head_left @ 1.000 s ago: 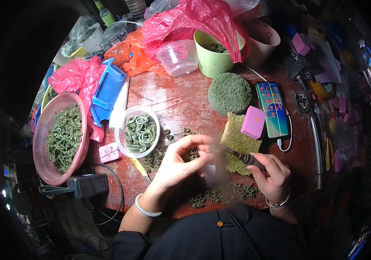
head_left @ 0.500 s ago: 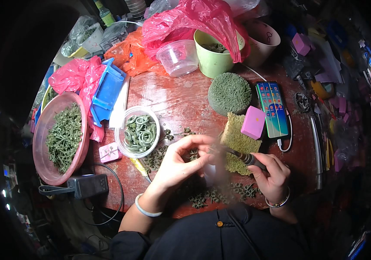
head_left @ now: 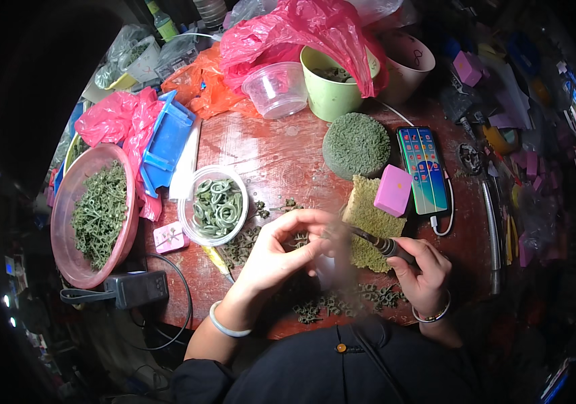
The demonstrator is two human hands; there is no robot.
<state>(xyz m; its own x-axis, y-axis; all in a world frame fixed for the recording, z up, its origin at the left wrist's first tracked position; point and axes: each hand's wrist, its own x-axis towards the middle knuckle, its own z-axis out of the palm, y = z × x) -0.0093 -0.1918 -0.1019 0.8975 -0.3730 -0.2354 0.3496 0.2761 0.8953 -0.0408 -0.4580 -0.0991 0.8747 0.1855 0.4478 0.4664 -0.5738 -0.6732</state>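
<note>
Tool (head_left: pixel 387 247), slender and dark

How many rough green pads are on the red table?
2: a round pad left of the phone, and a rectangular pad below it in view, partly hidden by the pink block and the tool in the right hand. Others may be hidden.

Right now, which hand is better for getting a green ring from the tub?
Probably the left hand: it's nearer the tub, while the right hand is farther off and holding a tool. Blur hides whether the left holds anything.
</note>
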